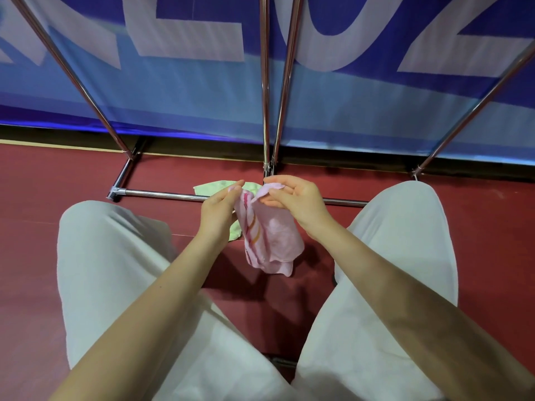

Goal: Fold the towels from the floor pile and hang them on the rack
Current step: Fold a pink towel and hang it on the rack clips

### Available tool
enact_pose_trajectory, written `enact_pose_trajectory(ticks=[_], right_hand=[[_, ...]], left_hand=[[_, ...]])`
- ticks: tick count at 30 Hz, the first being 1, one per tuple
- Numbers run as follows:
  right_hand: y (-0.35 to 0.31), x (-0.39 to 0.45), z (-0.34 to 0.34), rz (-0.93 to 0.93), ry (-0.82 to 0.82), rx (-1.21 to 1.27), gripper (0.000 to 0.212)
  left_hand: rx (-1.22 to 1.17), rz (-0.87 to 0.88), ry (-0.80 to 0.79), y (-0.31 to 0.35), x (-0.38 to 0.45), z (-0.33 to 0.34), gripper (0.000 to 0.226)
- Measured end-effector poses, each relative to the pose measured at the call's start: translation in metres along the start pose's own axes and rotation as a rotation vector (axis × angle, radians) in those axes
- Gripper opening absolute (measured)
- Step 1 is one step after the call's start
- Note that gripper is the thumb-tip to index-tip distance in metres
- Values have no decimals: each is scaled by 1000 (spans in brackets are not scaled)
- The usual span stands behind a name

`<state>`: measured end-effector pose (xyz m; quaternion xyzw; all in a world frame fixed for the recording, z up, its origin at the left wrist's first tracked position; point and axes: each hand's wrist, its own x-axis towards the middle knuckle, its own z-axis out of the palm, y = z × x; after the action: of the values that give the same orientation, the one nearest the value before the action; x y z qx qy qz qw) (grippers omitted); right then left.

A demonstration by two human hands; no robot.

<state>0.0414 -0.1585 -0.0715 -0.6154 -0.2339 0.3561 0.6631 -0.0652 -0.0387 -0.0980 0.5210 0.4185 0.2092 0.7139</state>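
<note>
- Writing: the blue banner behind the rack carries large pale letters, cropped at the top; no whole word can be read.
- Pink towel, red and orange stripes: hangs crumpled between both hands, clear of the red floor.
- Left hand: fingertips pinch the towel's upper left edge.
- Right hand: pinches the upper right corner.
- Green towel: lies on the floor behind the hands, across the rack's base bar.
</note>
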Motion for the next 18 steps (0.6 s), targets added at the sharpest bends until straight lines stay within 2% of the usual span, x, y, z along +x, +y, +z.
enact_pose_trajectory(ticks=[3,6,8,11,14,18], right_hand=[[2,2,2,-47,21,-93,18],[6,4,1,-83,43,-230,13],[9,6,-2,-141,67,-434,10],[12,9,0,-314,151,-729,8],[11,13,5,-410,185,-714,11],[5,15,13,-213,128,-463,14]], left_hand=[[-13,-92,13,1,-1,4,20],[11,-112,5,3,-3,8,28],[18,-106,11,3,-3,10,34],[-14,-87,41,5,-2,11,25],[-101,-61,41,7,-1,10,21],[-154,-57,81,12,-2,10,23]])
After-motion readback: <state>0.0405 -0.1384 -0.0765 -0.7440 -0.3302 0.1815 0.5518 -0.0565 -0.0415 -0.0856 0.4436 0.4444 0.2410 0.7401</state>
